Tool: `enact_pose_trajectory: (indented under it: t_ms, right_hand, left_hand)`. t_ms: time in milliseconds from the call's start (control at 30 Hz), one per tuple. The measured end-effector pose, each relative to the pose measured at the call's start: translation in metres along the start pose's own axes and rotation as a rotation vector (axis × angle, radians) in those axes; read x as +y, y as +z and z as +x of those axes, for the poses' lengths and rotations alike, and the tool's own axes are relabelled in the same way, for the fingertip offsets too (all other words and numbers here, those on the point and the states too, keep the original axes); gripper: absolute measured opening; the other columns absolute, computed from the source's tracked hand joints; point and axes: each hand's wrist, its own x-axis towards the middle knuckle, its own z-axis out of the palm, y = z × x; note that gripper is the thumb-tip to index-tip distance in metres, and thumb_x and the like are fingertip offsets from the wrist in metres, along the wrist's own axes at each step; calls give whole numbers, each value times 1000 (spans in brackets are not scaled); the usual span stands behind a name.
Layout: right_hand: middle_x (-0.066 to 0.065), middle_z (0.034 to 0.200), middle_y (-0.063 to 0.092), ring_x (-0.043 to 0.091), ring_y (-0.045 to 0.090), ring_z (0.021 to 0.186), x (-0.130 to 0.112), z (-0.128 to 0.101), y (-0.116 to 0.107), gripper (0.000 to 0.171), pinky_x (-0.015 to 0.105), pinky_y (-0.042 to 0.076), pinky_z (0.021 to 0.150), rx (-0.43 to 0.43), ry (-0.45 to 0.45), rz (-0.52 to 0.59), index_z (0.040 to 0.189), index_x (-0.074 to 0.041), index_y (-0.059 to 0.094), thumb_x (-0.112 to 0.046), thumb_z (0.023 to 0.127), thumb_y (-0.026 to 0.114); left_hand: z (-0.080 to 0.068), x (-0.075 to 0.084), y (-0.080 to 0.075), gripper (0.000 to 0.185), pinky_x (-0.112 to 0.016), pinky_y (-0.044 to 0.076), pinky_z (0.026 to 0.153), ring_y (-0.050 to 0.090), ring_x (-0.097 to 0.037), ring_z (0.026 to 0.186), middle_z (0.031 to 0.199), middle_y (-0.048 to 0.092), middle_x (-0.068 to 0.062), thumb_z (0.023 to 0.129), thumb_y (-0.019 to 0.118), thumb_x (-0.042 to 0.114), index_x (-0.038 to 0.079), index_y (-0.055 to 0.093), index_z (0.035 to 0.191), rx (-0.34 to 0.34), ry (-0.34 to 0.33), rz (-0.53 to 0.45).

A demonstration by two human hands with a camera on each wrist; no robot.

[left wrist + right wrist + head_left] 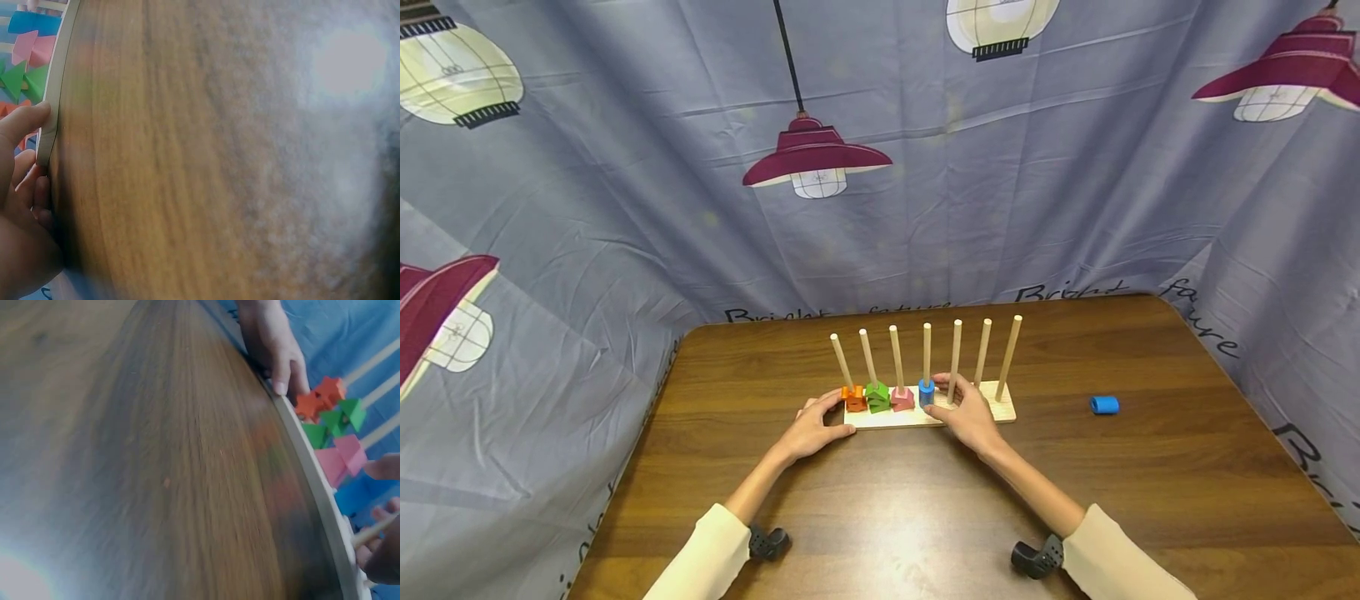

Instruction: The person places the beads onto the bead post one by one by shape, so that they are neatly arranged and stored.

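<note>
A wooden peg board [895, 421] with a row of several upright dowels stands on the table. My left hand [811, 427] grips its left end, thumb at the front edge and fingers behind. From the left, its pegs carry orange star-like pieces [854, 400], green angular pieces [877, 397] and pink angular pieces [902, 400]. On the middle peg sits a blue cylinder [927, 393], low near the board. My right hand [972, 421] holds that cylinder between thumb in front and fingers behind. In the right wrist view the fingers partly hide the blue cylinder [359, 494].
Off to the right on the brown wooden table [865, 500] lies a second blue cylinder [1104, 405] on its side. Three bare dowels [1009, 358] rise at the board's right. A grey-blue curtain [925, 233] with lamp prints hangs behind the table.
</note>
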Motion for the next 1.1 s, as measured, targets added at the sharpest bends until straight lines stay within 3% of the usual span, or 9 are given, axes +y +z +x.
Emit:
enact_pose_trajectory:
  t_ms: [100,200,367,433,533,600,667,833,1100]
  right_hand:
    - [30,135,54,42,51,128,0,-11,-18,58,45,37,107,-70,-40,-34,137,12,49,1,86,74]
    - [28,126,62,41,60,117,0,-23,-44,50,44,46,98,-83,-95,-129,133,13,54,0,88,73]
    - [18,114,70,36,69,91,5,-38,-101,32,49,54,77,59,-237,-495,118,0,70,-5,88,75]
    - [20,116,68,41,67,92,9,-41,-126,33,55,51,76,135,-283,-622,117,-2,70,-4,86,77]
    - [27,120,63,49,61,97,16,-44,-162,37,61,46,78,191,-300,-715,118,0,68,0,82,77]
    - [29,122,60,53,55,108,22,-47,-183,40,64,42,83,202,-267,-742,119,1,66,1,81,77]
    - [32,124,58,55,54,107,28,-49,-199,42,65,42,81,187,-218,-757,121,2,65,2,81,77]
    - [35,125,55,58,52,108,42,-54,-217,41,67,42,82,162,-123,-784,121,4,64,0,82,76]
    - [36,116,59,58,54,104,51,-51,-216,35,66,41,81,180,-122,-812,115,5,65,1,81,76]
  left_hand:
    - [0,0,0,73,-53,29,99,42,-31,125,151,46,-13,85,79,31,4,50,146,-1,-3,-8]
    - [0,0,0,74,-53,29,99,42,-31,125,150,46,-13,85,79,31,4,49,147,-5,-8,-12]
    - [0,0,0,73,-54,29,99,41,-31,126,150,46,-13,85,79,31,4,49,147,-7,-12,-12]
    - [0,1,0,73,-54,29,100,41,-31,126,151,45,-13,85,79,30,4,49,147,-7,-16,-12]
    - [0,0,0,74,-54,28,100,40,-32,127,152,44,-13,85,79,30,4,49,147,-6,-17,-9]
    - [0,0,1,74,-54,28,100,40,-32,127,152,44,-13,85,79,30,4,49,147,-9,-20,-8]
    - [0,0,1,74,-54,28,100,40,-32,127,152,44,-13,85,79,30,3,48,147,-10,-20,-7]
    - [1,-2,1,74,-55,28,101,40,-32,127,152,45,-13,85,79,31,4,49,147,-6,-11,-5]
    - [2,-3,1,72,-55,28,101,41,-33,127,152,45,-12,85,78,32,6,51,146,3,9,17]
